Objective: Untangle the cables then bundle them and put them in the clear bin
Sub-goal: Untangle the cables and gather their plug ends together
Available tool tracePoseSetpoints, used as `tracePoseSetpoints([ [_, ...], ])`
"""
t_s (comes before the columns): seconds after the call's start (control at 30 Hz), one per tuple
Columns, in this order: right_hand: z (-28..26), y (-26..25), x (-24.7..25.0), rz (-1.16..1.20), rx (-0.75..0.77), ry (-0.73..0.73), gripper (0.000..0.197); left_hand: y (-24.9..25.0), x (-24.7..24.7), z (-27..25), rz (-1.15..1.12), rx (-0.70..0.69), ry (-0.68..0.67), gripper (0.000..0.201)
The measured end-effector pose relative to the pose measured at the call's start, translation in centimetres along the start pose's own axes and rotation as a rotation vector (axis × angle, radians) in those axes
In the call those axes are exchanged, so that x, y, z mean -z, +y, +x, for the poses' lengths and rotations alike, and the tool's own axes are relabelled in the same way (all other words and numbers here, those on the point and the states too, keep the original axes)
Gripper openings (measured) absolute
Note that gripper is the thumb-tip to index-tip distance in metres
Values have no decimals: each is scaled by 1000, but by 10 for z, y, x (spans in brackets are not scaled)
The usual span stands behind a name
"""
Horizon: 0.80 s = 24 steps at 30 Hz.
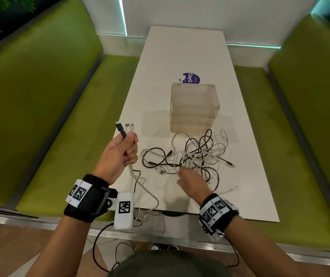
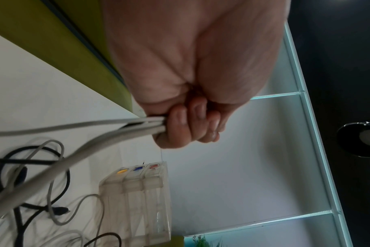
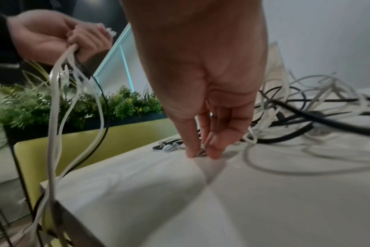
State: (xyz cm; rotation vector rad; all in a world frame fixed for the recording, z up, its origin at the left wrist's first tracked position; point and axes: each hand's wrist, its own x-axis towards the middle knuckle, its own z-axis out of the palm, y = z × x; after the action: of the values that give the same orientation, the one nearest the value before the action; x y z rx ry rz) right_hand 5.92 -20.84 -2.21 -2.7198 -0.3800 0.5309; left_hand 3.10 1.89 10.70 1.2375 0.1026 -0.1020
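1. Your left hand [image 1: 120, 154] is raised near the bench's [image 1: 250, 176] left edge, fingers curled tight round a bundle of cable ends [image 1: 126, 129]: one black plug and pale ones stand up out of your fist, and their cords [image 1: 140, 184] hang below it and trail over the near edge of the bench.
2. Your right hand [image 1: 191, 181] is lowered to the near side of the tangle, fingers pointing down; in the right wrist view the fingertips [image 3: 213, 152] pinch something small and dark at the bench surface, too blurred to name.
3. Just beyond that hand lies the tangled pile of cables [image 1: 196, 156], black and white cords looped through one another, with loose plugs sticking out to left and right.
4. Behind the pile, nearly touching its far loops, stands the clear bin [image 1: 194, 106], upright on the bench; its walls are cloudy, and the left wrist view shows it split into compartments.
5. Past the bin lies a purple label [image 1: 191, 77], partly hidden by it.
6. Green seats [image 1: 50, 96] flank the bench on both sides.
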Motion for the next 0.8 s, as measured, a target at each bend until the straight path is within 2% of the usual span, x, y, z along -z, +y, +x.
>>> tracePoseSetpoints([
  [0.17,-3,-11,25,-11,75,24,28,-9,-4,2,98,-22,0,25],
  [0.3,-9,-24,78,-47,341,-75,29,-20,-18,9,142,-63,-17,17],
  [0.4,-18,-46,122,110,473,-32,24,-30,-36,17,209,-88,-28,17],
  [0.5,-25,-64,149,447,446,83,16,-38,-52,23,240,-94,-27,20],
  [0.57,-24,-70,154,594,414,174,15,-40,-58,25,156,-60,-15,21],
  [0.7,-17,-72,149,771,342,262,13,-41,-59,25,49,-26,-47,26],
  [0.8,-14,-72,145,847,315,299,12,-43,-52,25,-5,-14,-92,37],
])
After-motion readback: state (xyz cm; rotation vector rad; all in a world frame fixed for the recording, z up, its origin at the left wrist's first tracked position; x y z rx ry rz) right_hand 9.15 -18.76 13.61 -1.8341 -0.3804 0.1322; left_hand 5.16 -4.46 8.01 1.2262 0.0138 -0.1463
